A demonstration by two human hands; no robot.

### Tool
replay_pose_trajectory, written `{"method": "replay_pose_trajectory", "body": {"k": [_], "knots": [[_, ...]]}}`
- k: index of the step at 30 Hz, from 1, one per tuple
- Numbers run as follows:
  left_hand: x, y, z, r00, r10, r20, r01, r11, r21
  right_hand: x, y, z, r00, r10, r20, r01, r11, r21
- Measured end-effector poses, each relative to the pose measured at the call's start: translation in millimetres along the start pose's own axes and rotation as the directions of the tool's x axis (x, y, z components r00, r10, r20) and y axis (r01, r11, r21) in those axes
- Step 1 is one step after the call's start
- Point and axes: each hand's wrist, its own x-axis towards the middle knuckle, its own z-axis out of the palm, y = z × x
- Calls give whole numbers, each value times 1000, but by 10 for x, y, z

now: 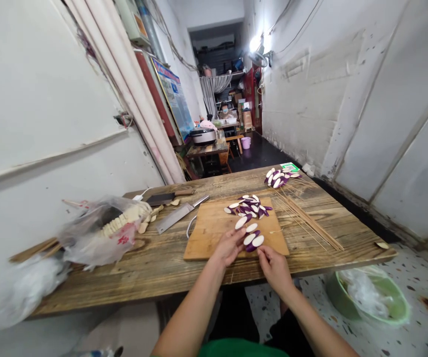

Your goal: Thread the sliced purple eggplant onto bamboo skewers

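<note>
Above the near edge of the wooden cutting board [206,243], my left hand [230,247] is closed at the side of several oval eggplant slices [250,240] with white flesh and purple skin. My right hand [276,270] pinches at the near end of the same slices. Between its fingertips seems to be a thin bamboo skewer, mostly hidden. Just beyond my left fingertips lies another eggplant slice [241,222]. A loose pile of eggplant slices [254,206] covers the far part of the board.
Bamboo skewers [312,220] lie on the wooden table [333,208] at right, with skewered eggplant [277,177] behind. A cleaver [178,215], a dark-bladed knife [161,199] and a plastic bag [102,238] of pale slices are at left. A green bin [347,300] stands on the floor.
</note>
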Motion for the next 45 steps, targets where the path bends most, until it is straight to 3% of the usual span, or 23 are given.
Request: {"method": "replay_pose_trajectory", "body": {"k": [8,23,28,32,41,45], "knots": [[66,-59,31,989,-52,-137,58,997,46,-12,-10,156,1000,10,1,-10,999,31],[147,-119,20,963,57,-264,-73,996,-51,-80,-89,182,1000,-12,-6,12,999,-40],[93,-83,64,984,17,-176,-23,999,-33,-28,-58,173,998,27,-56,-28,1000,-11],[17,-131,100,988,-139,-65,140,990,14,39,-30,192,996,46,-83,-40,997,73],[37,-248,176,968,-100,-232,101,995,-7,12,-14,230,996,40,-83,-35,998,54],[34,-254,187,973,-26,-230,20,999,-28,6,-49,207,997,20,-76,-16,999,48]]}}
